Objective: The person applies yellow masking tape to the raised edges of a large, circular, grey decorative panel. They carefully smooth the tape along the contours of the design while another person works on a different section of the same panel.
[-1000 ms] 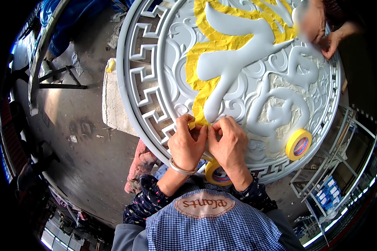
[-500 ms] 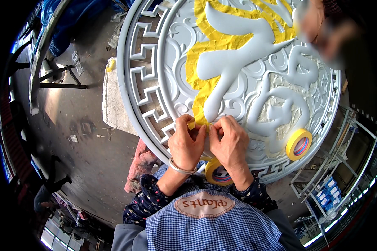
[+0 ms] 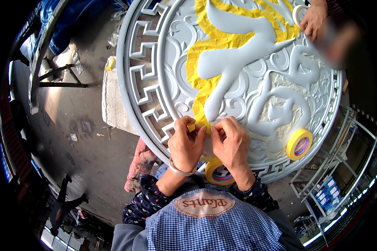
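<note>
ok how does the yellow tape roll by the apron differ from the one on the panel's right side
The near roll sits by the apron; the far roll rests on the panel. The near roll is partly hidden by the right wrist; the far roll's full ring shows. Both are yellow rings.

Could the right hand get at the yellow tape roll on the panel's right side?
Probably yes: the tape roll lies right of the right hand, with only raised carving between them, though that hand is at the yellow tape edging.

Left hand (image 3: 186, 141) curled in pinch; right hand (image 3: 231, 143) curled close beside.
</note>
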